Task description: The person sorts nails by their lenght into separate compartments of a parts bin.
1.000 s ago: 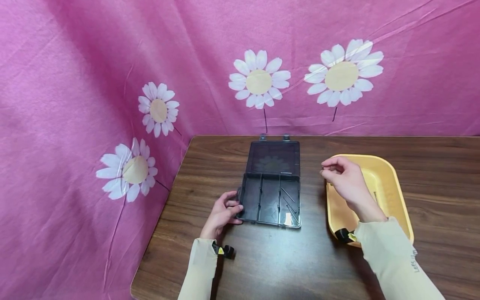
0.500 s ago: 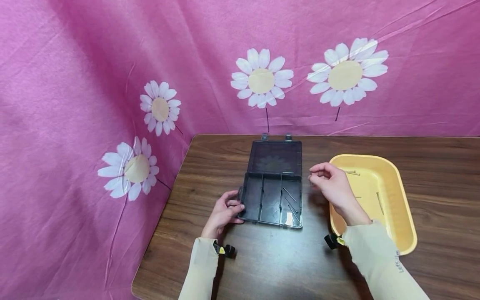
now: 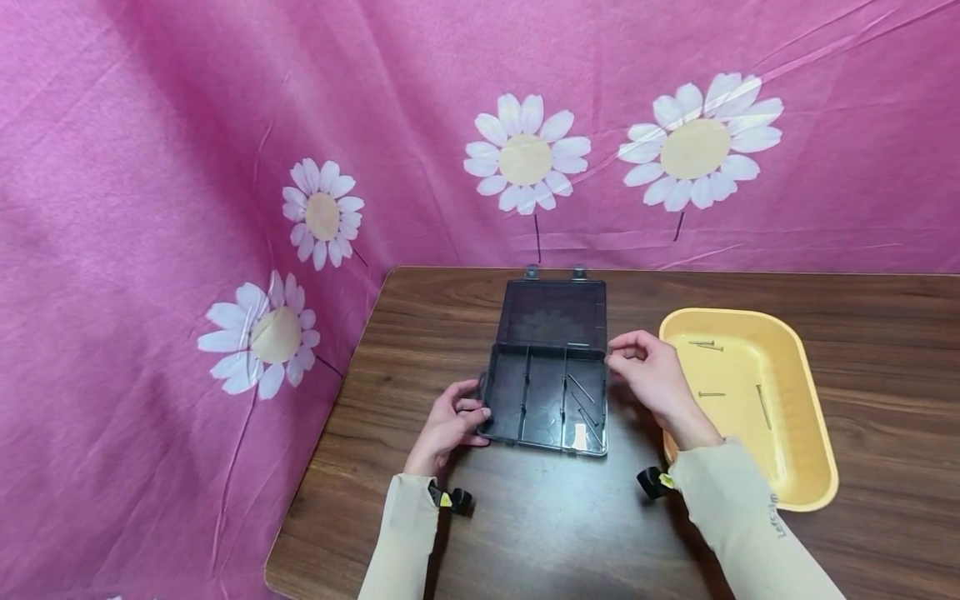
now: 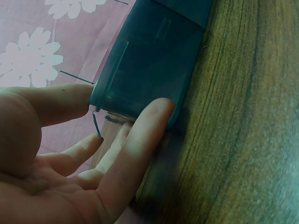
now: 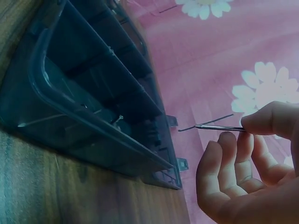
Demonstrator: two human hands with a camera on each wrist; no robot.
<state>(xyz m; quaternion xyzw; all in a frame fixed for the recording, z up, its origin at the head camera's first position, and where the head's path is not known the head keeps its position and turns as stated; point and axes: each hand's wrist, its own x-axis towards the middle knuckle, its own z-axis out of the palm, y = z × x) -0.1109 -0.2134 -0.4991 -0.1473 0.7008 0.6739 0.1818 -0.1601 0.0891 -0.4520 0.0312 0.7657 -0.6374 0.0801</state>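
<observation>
A dark, see-through compartment box lies on the table with its lid laid back. Several nails lie in its right-hand compartment; the other two sections hold none. At the box's left side, my left hand grips the edge, thumb at the rim and a finger against the wall in the left wrist view. My right hand is by the box's right rim. Between its thumb and fingertips it pinches a nail, which points toward the box in the right wrist view.
To the right stands a yellow tray with several loose nails in it, partly behind my right forearm. A pink cloth with white daisies hangs behind and left of the wooden table.
My right hand has moved left from over the yellow tray to the box's right rim, bringing the nail along. My left hand has stayed on the box.
</observation>
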